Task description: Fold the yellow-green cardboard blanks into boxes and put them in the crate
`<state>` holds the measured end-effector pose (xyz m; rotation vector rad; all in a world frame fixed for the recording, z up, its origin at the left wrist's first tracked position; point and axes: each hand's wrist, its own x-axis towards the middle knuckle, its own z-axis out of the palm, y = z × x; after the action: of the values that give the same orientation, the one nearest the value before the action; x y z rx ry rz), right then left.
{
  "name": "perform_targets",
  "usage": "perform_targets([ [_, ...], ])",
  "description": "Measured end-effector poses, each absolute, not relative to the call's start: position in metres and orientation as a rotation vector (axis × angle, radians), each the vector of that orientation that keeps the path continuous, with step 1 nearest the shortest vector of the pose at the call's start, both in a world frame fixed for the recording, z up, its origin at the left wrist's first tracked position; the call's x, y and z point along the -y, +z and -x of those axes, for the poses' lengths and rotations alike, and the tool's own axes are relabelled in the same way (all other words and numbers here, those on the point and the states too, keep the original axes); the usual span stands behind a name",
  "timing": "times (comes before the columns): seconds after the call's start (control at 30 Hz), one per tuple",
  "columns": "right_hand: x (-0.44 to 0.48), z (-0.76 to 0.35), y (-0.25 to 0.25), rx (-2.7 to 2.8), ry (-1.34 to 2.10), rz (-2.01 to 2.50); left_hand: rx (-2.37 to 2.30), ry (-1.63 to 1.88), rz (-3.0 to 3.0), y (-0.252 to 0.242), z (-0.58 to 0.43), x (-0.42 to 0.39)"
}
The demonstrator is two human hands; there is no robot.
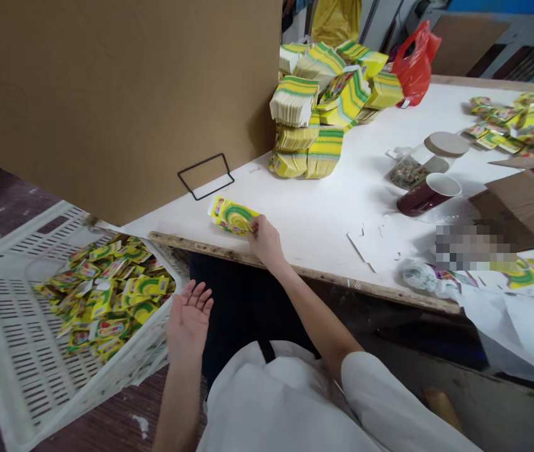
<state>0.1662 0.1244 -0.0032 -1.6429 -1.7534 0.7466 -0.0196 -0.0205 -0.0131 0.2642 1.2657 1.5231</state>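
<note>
My right hand (267,242) pinches the near right end of a yellow and green printed flat carton (233,216) just over the white table, close to its front edge. Whether that carton rests on the tabletop I cannot tell. My left hand (192,314) is palm up with nothing in it, its fingers loosely bent and apart. It hovers beside the rim of a white plastic crate (71,402). Inside the crate lies a heap of small yellow and green cartons (111,295).
A tall cardboard box (120,94) and a black wire frame (206,177) stand at the left. Bundled flat cartons (325,150) are stacked behind. Rightward on the table (290,207) are a maroon mug (427,196), a lidded jar (410,169), a red plastic bag (416,66) and loose cartons (521,122).
</note>
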Motion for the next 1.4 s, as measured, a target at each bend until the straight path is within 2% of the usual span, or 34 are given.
perform_targets([
  [0.1,-0.090,-0.162,0.008,1.725,0.951,1.334,-1.175,1.596,-0.532,-0.004,0.004,0.018],
  [0.23,-0.035,-0.146,0.013,1.781,1.491,0.834,-1.132,1.785,-0.708,0.015,-0.014,0.011],
  [0.37,-0.007,-0.133,0.008,1.552,1.734,0.727,-1.179,1.871,-0.669,0.026,-0.015,0.003],
  [0.6,-0.015,-0.140,0.003,1.533,1.560,0.928,-1.382,1.708,-0.688,0.015,-0.016,0.006],
  [0.73,-0.022,-0.154,0.003,1.486,1.466,0.955,-1.591,1.801,-0.676,0.006,-0.019,0.016],
  [0.83,-0.025,-0.167,0.010,1.563,1.268,0.921,-1.541,1.788,-0.690,0.010,-0.011,0.017],
  [1.0,-0.030,-0.195,0.027,1.995,0.845,0.936,-1.399,1.631,-0.803,0.039,0.033,0.020],
  [1.1,-0.025,-0.197,0.030,2.242,0.692,0.861,-1.485,1.352,-1.062,0.048,0.045,0.029],
  [1.23,-0.010,-0.183,0.027,2.246,0.697,0.733,-1.647,0.857,-1.415,0.040,0.021,0.039],
  [1.4,-0.007,-0.175,0.015,1.687,0.911,1.005,-1.739,0.732,-1.581,0.022,-0.005,0.043],
])
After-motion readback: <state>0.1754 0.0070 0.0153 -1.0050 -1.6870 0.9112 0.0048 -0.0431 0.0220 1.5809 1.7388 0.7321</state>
